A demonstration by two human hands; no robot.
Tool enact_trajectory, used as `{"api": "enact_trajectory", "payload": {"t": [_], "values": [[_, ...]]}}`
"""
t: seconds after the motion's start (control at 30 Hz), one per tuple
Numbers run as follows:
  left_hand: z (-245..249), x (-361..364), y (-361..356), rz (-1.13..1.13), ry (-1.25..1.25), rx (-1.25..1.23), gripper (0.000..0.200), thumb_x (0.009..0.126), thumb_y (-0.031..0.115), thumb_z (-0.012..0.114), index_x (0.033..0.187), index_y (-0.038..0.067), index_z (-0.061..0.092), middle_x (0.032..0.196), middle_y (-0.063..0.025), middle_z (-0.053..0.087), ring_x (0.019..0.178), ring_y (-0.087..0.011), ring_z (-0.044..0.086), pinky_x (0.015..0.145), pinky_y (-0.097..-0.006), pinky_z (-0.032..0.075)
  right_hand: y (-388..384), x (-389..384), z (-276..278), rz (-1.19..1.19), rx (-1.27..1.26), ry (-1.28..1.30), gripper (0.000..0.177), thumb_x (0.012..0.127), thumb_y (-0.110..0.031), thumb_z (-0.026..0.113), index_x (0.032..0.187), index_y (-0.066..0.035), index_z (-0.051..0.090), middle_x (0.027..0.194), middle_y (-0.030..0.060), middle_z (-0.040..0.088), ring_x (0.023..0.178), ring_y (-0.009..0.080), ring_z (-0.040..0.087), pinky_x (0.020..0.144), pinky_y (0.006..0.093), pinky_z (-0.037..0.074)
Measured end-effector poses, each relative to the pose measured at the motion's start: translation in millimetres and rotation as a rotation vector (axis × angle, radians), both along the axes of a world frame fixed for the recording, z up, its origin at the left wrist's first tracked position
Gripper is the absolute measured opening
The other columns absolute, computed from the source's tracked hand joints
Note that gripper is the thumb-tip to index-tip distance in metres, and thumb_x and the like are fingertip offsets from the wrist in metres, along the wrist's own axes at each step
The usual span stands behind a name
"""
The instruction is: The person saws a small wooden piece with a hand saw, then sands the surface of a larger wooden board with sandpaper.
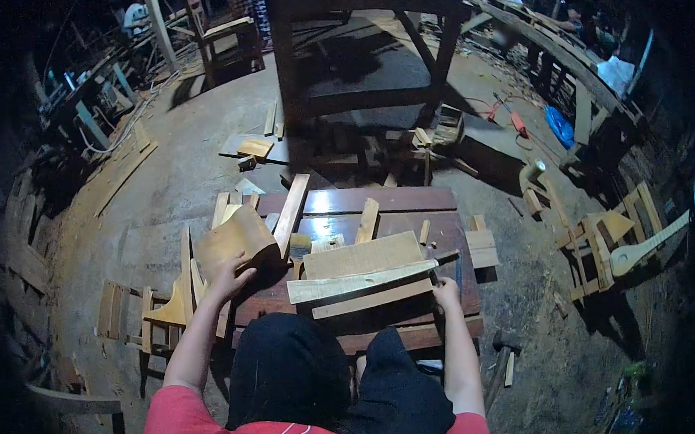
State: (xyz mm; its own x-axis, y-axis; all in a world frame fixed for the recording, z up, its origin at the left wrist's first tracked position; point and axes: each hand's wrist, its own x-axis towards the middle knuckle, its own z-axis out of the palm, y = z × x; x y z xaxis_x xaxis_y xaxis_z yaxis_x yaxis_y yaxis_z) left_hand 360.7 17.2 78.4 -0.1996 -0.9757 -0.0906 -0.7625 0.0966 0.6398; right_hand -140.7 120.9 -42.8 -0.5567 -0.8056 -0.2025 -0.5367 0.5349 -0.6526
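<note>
View from above of a seated person in a red shirt and black trousers, facing a low table (409, 200) of dark, smooth, slightly glossy planks in the middle of the frame. The left hand (227, 278), left of centre, has its fingers curled around the lower edge of a curved block (236, 240) of pale brown wood. The block is thick and arched like a saddle, with a smooth bent face and a squared end, and it rests tilted at the table's left edge.

The right hand (446, 291), right of centre, lies at the right-hand ends of three pale pieces stacked flat on the table. These are a wide rectangular board (361, 256) with fine straight grain, a long tapered strip (360, 282) lying across the board's lower edge, and a thin slat (371, 298) below that. The fingers are bent downwards, but it cannot be told whether they grip anything. Just above that hand a thin dark tool (445, 257) lies slanted.

Short offcuts (482, 248) stand and lie about the table top. On the dusty grey floor (173, 180) a hammer (502, 343) lies at lower right, and unfinished chair parts (607, 241) of light wood sit at the right. A large dark table frame (361, 57) stands at top centre
</note>
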Motion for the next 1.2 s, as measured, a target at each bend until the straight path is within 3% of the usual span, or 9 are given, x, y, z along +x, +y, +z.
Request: {"api": "enact_trajectory", "payload": {"t": [0.13,0.17,0.3,0.53,0.73,0.8,0.87,1.07,1.2], "values": [[-3.9,8.6,14.9,-0.075,0.115,-0.093,0.037,0.074,0.024,0.060,0.102,0.001,0.055,0.116,-0.0224,0.045,0.108,-0.0331,0.043,0.090,-0.0354,0.034,5.4,-13.7,-2.5,-0.006,-0.077,-0.003,0.029,0.059,-0.014,0.066,0.081,0.002,0.059,0.077,0.0155,0.060,0.073,0.0251,0.058,0.068,0.0318,0.045],[3.0,10.2,22.9,-0.062,0.086,-0.126,0.037,0.073,0.024,0.061,0.102,0.001,0.055,0.116,-0.0224,0.045,0.108,-0.0328,0.043,0.091,-0.0351,0.034,7.5,-17.3,4.1,-0.069,-0.069,-0.153,0.030,0.057,-0.017,0.068,0.078,0.003,0.057,0.075,0.0156,0.060,0.073,0.0238,0.058,0.067,0.0330,0.045],[31.5,23.9,53.6,0.021,0.069,-0.120,0.036,0.074,0.023,0.060,0.102,0.001,0.055,0.116,-0.0215,0.045,0.108,-0.0312,0.044,0.091,-0.0344,0.034,6.3,-29.7,15.8,-0.125,-0.197,-0.019,0.035,0.055,-0.022,0.072,0.077,0.002,0.058,0.070,0.0103,0.059,0.063,0.0169,0.056,0.059,0.0305,0.045],[72.7,41.1,88.8,0.142,0.048,-0.187,0.034,0.075,0.024,0.059,0.101,0.002,0.056,0.110,-0.0189,0.051,0.103,-0.0285,0.049,0.088,-0.0328,0.037,-17.7,-16.1,95.4,-0.086,-0.543,-0.132,0.030,0.070,-0.027,0.065,0.075,0.002,0.058,0.068,0.0048,0.057,0.060,0.0132,0.050,0.058,0.0263,0.041],[113.3,-14.8,55.9,-0.142,0.416,-0.087,0.034,0.082,0.028,0.052,0.096,-0.002,0.058,0.087,-0.0107,0.061,0.078,-0.0145,0.056,0.070,-0.0277,0.044,-48.2,53.3,203.9,0.155,-0.771,-0.373,0.030,0.075,-0.030,0.059,0.072,-0.001,0.054,0.066,-0.0005,0.050,0.060,0.0077,0.045,0.054,0.0232,0.037],[120.7,-37.6,39.4,-0.197,0.352,-0.098,0.037,0.084,0.030,0.047,0.094,-0.003,0.057,0.083,-0.0082,0.061,0.074,-0.0124,0.054,0.067,-0.0262,0.043,-57.2,88.2,237.4,0.296,-0.868,-0.418,0.026,0.076,-0.025,0.059,0.076,0.000,0.053,0.069,0.0012,0.051,0.064,0.0095,0.046,0.060,0.0239,0.039],[105.1,-60.0,12.7,-0.273,0.656,0.126,0.042,0.085,0.037,0.044,0.104,0.001,0.054,0.100,-0.0101,0.057,0.091,-0.0171,0.052,0.078,-0.0301,0.041,-52.0,135.9,276.5,0.386,-0.861,-0.325,0.025,0.078,-0.026,0.058,0.074,-0.001,0.051,0.068,0.0013,0.051,0.065,0.0094,0.046,0.060,0.0239,0.038],[137.1,-96.0,17.4,-0.151,0.985,0.578,0.062,0.080,0.059,0.032,0.102,0.005,0.051,0.097,-0.0046,0.055,0.088,-0.0173,0.052,0.077,-0.0328,0.040,-76.1,236.2,308.7,0.668,-0.786,-0.221,0.025,0.079,-0.024,0.057,0.075,-0.001,0.051,0.066,0.0052,0.054,0.062,0.0104,0.049,0.058,0.0246,0.039],[108.4,-68.7,9.5,-0.149,1.214,0.543,0.044,0.081,0.047,0.046,0.097,0.006,0.052,0.086,-0.0034,0.057,0.079,-0.0131,0.056,0.069,-0.0250,0.044,-95.5,273.4,289.1,0.728,-0.700,-0.144,0.026,0.076,-0.024,0.060,0.069,0.000,0.052,0.061,0.0048,0.051,0.058,0.0092,0.046,0.053,0.0240,0.037]]}}
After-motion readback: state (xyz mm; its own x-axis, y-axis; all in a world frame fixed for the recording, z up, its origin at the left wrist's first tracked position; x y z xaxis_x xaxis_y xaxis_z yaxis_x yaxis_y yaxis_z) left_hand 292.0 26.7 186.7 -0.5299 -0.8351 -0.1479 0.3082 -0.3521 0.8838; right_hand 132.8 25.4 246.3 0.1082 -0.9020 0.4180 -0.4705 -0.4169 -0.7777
